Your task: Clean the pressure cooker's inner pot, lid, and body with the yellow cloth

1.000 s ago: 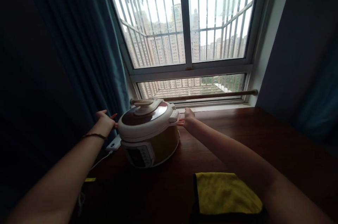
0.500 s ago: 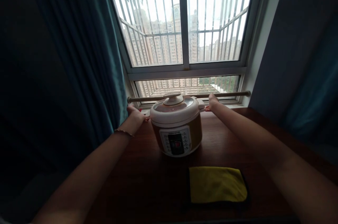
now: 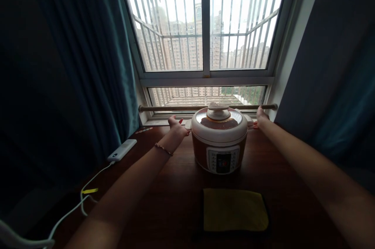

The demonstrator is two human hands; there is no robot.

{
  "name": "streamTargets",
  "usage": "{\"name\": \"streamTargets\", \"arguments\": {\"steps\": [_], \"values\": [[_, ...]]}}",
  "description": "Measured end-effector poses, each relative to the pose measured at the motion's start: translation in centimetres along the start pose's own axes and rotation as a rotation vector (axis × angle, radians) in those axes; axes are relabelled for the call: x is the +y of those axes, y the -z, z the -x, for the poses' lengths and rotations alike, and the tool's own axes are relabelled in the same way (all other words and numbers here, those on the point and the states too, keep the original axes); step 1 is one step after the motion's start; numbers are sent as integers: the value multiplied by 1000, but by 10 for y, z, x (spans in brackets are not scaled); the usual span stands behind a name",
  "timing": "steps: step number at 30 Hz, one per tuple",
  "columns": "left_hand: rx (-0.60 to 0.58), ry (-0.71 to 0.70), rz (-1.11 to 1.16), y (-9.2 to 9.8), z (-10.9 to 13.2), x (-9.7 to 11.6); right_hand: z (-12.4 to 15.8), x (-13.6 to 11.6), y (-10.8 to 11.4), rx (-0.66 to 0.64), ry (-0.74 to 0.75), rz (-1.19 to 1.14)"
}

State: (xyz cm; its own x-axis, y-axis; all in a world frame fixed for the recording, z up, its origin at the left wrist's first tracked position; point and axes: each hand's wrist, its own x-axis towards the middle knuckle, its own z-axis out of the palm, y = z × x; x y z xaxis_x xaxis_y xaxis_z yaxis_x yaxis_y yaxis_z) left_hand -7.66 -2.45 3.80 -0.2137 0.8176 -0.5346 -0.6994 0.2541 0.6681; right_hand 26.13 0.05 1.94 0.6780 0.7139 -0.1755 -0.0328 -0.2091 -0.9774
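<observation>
A white and brown electric pressure cooker [image 3: 202,153] stands upright on the wooden table, its lid on and its control panel towards me. At its left side handle, my left hand [image 3: 176,127] reaches round with the fingertips under the handle and the thumb raised. My right hand [image 3: 261,117] is at the opposite handle in the same way, fingers partly hidden beneath it. In front of the cooker a folded yellow cloth [image 3: 236,210] with a dark edge lies flat, touched by neither hand.
A white device resembling a power strip [image 3: 124,149] with a white cable [image 3: 67,214] lies on the table's left side. A yellow tag [image 3: 90,191] hangs on the cable. Behind the table [image 3: 166,210] are a window and a horizontal rod [image 3: 175,108]; a blue curtain [image 3: 117,85] hangs at left.
Both hands and the cooker have shifted right together, and the cooker now stands nearer the right end of the rod. The white device and cable at left have come into sight.
</observation>
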Motion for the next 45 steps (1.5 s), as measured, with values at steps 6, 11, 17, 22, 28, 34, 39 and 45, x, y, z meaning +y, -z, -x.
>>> {"name": "streamTargets", "arguments": {"steps": [6, 11, 17, 22, 28, 34, 39, 45], "values": [[-115, -99, -24, 9, 8, -13, -5, 9, 12, -56, -130, -31], [-200, -221, -183, 48, 26, -52, 31, 45, 31, -127, -23, -111], [-661, -760, -936, 149, 66, -179, 150, 193, 55, -277, 282, 174], [-467, -1193, -1776, 210, 56, -260, 216, 285, 40, -199, 543, 736], [-268, -1516, -1997, 231, 45, -276, 234, 288, 22, -303, 682, 1115], [-218, -1552, -2057, 263, 35, -266, 233, 282, 24, -439, 730, 1142], [-347, -1358, -2083, 268, 25, -263, 234, 294, 15, -400, 809, 1080], [-559, -1131, -2015, 225, 29, -247, 219, 310, 7, -299, 885, 1034]]}}
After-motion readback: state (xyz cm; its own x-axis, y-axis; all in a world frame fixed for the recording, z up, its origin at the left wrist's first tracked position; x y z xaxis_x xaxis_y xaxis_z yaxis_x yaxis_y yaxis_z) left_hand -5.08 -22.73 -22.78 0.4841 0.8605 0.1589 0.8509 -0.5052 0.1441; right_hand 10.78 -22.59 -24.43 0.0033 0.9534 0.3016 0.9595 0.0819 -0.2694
